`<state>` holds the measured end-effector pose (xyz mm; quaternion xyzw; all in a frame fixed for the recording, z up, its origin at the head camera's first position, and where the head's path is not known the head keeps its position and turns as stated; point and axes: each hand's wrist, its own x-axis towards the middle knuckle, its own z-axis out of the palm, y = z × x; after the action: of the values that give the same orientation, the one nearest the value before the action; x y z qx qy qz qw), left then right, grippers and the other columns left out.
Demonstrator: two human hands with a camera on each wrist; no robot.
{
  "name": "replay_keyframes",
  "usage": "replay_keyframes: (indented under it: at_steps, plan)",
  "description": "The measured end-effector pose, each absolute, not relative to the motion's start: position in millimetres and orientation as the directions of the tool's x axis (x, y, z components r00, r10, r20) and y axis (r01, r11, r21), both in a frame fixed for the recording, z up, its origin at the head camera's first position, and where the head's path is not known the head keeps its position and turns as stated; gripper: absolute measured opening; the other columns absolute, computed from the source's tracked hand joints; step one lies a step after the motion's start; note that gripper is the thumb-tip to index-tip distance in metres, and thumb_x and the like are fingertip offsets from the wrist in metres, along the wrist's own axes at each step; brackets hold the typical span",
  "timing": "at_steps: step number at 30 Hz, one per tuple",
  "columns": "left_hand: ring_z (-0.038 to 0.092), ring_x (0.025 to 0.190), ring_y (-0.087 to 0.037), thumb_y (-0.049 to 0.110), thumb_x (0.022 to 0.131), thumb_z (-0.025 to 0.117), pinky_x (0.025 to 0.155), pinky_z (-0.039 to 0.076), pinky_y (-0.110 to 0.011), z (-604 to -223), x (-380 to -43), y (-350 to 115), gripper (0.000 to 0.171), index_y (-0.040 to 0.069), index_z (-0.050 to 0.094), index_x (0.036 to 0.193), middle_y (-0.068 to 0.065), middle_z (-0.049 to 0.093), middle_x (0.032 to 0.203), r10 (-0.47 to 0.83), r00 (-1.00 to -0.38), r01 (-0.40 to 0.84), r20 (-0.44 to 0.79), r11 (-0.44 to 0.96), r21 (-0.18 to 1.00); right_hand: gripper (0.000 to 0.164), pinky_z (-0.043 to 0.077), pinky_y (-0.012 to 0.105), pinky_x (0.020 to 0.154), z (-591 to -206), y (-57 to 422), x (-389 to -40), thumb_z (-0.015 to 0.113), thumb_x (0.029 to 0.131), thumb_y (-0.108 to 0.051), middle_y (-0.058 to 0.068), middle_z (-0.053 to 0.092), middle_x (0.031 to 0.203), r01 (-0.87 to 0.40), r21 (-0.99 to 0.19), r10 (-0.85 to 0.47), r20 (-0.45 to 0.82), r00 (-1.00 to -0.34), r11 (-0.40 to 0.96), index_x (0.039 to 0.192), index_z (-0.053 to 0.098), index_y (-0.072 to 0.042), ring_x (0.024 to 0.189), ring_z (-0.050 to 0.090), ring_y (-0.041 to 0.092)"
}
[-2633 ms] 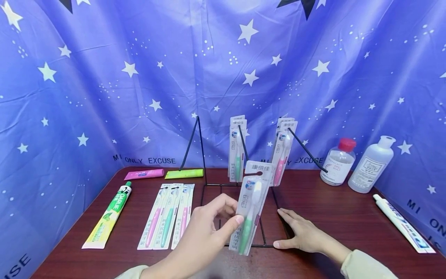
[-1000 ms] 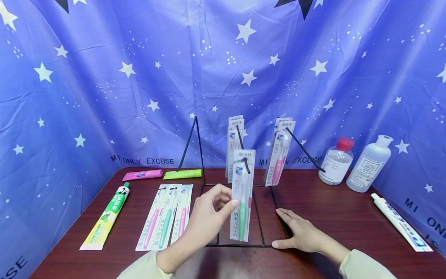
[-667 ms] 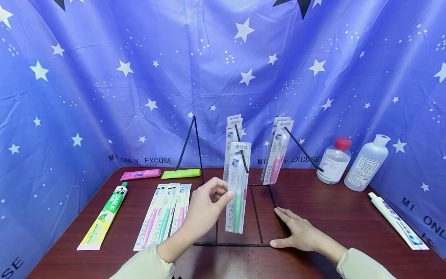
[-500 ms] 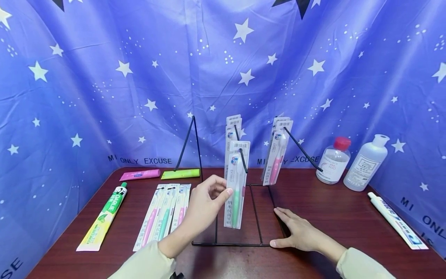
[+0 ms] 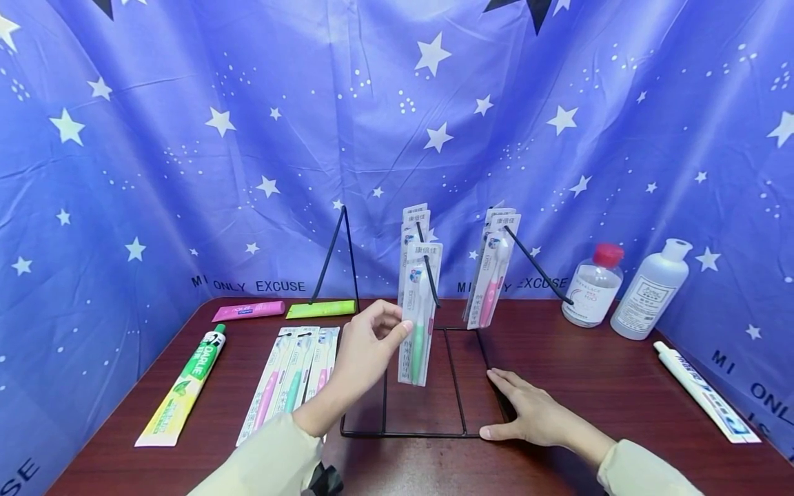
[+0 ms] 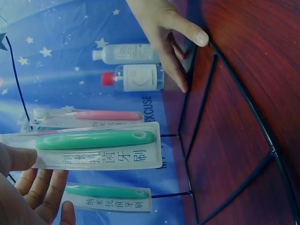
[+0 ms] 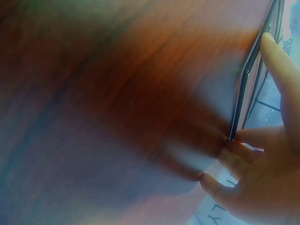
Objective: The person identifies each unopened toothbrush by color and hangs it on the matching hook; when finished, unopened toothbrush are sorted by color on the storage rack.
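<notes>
Three packaged toothbrushes (image 5: 298,375) lie on the counter (image 5: 397,475) at 7 o'clock, reckoned from the centre of the head view. Just past 6 o'clock, our left hand (image 5: 372,348) guides the green toothbrush pack (image 5: 418,317), nearly upright and threaded on a black hook (image 5: 433,284); we judge it slides back best if we keep it square to the hook, so its slot does not catch. The grip is a narrow pinch on the pack's left edge, thumb in front, fingers behind. Between 4 and 5 o'clock, our right hand (image 5: 527,412) lies spread, touching the wire rack (image 5: 428,435) at its near corner, probably to steady it.
</notes>
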<state>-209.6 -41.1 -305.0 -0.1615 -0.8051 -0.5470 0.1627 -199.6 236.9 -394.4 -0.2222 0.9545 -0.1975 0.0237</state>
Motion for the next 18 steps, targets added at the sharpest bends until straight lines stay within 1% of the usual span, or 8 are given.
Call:
replay_keyframes:
  at_steps: [10, 18]
  plan:
    - [0.057, 0.065, -0.009, 0.018, 0.083, 0.066, 0.06, 0.045, -0.027, -304.1, -223.3, -34.3, 0.008, 0.014, 0.062, 0.09, 0.004, 0.065, 0.074, 0.055, -0.894, 0.436, 0.444, 0.33, 0.838, 0.098, 0.035, 0.058, 0.089, -394.6, 236.6, -199.1, 0.066, 0.069, -0.06, 0.02, 0.037, 0.136, -0.42, -0.389, -0.436, 0.051, -0.898, 0.82, 0.135, 0.036, 0.005, 0.121, 0.037, 0.039]
    - [0.059, 0.065, -0.01, 0.018, 0.083, 0.066, 0.063, 0.046, -0.028, -305.0, -238.7, -29.2, 0.011, 0.01, 0.064, 0.091, -0.001, 0.066, 0.074, -0.007, -0.896, 0.423, 0.445, 0.297, 0.856, 0.098, 0.035, 0.058, 0.089, -394.5, 236.7, -198.8, 0.066, 0.069, -0.06, 0.02, 0.037, 0.136, -0.42, -0.392, -0.436, 0.052, -0.899, 0.819, 0.135, 0.036, 0.005, 0.121, 0.037, 0.038]
